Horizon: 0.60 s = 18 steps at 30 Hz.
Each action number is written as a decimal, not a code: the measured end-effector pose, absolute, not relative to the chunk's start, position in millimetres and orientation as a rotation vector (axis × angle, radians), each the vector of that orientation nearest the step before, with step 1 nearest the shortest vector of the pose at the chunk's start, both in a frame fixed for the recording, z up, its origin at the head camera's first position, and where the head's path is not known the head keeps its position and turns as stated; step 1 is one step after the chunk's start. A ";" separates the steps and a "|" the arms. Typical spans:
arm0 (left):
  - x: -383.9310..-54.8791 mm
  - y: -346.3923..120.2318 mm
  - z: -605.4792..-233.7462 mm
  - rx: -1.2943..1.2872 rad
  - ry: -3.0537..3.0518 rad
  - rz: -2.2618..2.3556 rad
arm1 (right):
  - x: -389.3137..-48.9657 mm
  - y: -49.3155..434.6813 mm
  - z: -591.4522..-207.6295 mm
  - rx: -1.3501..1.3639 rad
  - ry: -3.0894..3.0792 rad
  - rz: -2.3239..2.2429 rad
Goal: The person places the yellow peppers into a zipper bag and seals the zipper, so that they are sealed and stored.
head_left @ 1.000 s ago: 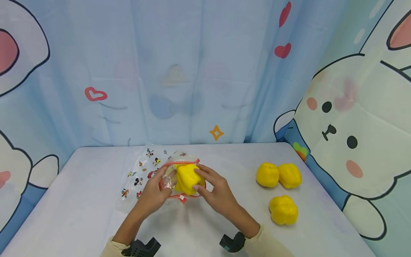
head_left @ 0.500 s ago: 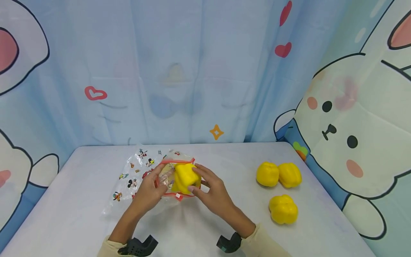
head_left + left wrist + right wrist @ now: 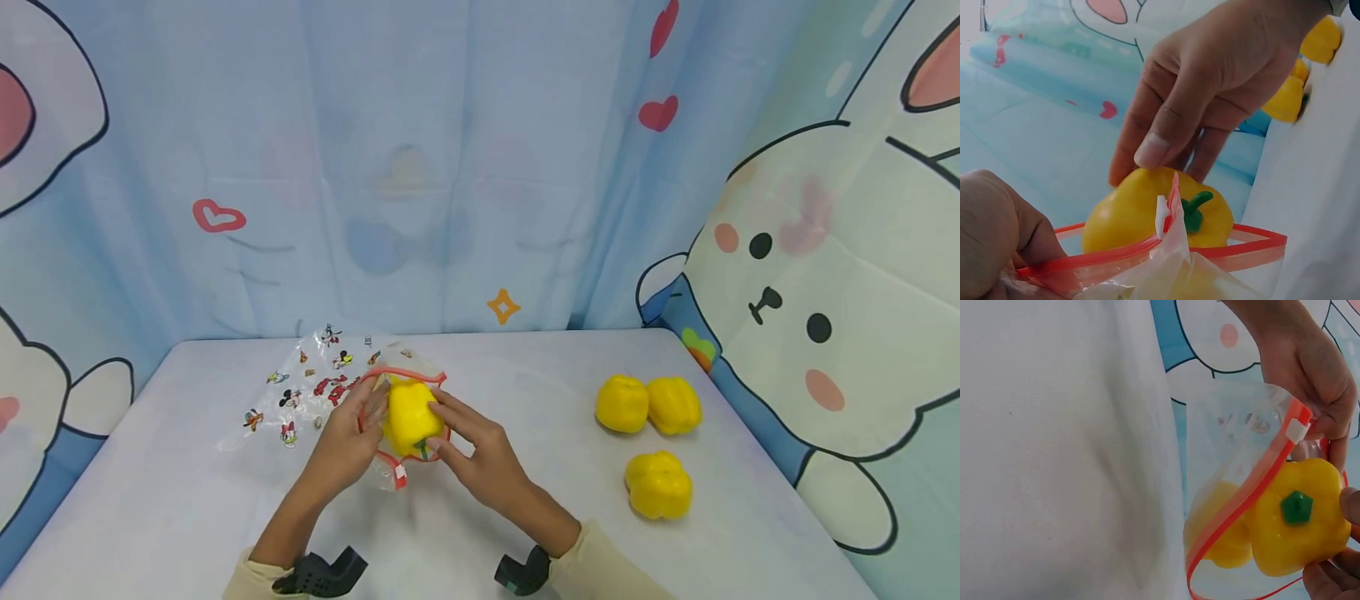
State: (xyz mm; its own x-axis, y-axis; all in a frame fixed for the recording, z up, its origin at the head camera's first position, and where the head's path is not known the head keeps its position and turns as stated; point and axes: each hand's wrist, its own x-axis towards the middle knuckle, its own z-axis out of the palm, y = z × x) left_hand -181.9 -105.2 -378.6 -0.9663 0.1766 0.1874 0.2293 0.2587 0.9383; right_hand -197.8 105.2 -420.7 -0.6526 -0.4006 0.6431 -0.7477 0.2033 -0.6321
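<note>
My left hand (image 3: 347,440) grips the edge of a clear zip bag (image 3: 307,387) with cartoon prints, a red-edged mouth and a white slider (image 3: 1297,430). A yellow bell pepper (image 3: 409,408) with a green stem (image 3: 1194,212) sits in the mouth of the bag, partly inside it. My right hand (image 3: 486,460) holds that pepper with thumb and fingers from the right. Through the plastic in the right wrist view, a second yellow bell pepper (image 3: 1230,534) shows inside the bag. The left palm side is hidden in the head view.
On the right of the white table (image 3: 525,375) lie two yellow bell peppers side by side, the left one (image 3: 622,403) touching the right one (image 3: 674,406). Another yellow bell pepper (image 3: 659,485) lies nearer to me. A blue printed curtain (image 3: 450,167) hangs behind the table.
Both hands, the bag and the held bell pepper have shifted a little to the left. The bell pepper has turned, and its green stem now shows toward me in the head view.
</note>
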 end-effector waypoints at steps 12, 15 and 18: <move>-179.2 -109.9 -374.5 -0.354 -2.474 -1.836 | -207.7 85.5 -440.1 1.062 -2.222 1.849; -178.3 -110.5 -373.2 -0.363 -2.473 -1.823 | -209.6 80.3 -441.4 1.063 -2.215 1.824; -177.6 -111.1 -371.5 -0.356 -2.485 -1.808 | -211.9 78.3 -439.7 1.046 -2.246 1.769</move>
State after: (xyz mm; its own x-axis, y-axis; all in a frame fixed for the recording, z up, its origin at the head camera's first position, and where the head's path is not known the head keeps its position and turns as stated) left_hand -177.6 -111.1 -371.5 -0.9724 0.1564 0.1730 0.2127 0.2908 0.9329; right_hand -211.9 78.3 -439.7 -0.7597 -0.4495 0.4700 -0.5621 0.0905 -0.8221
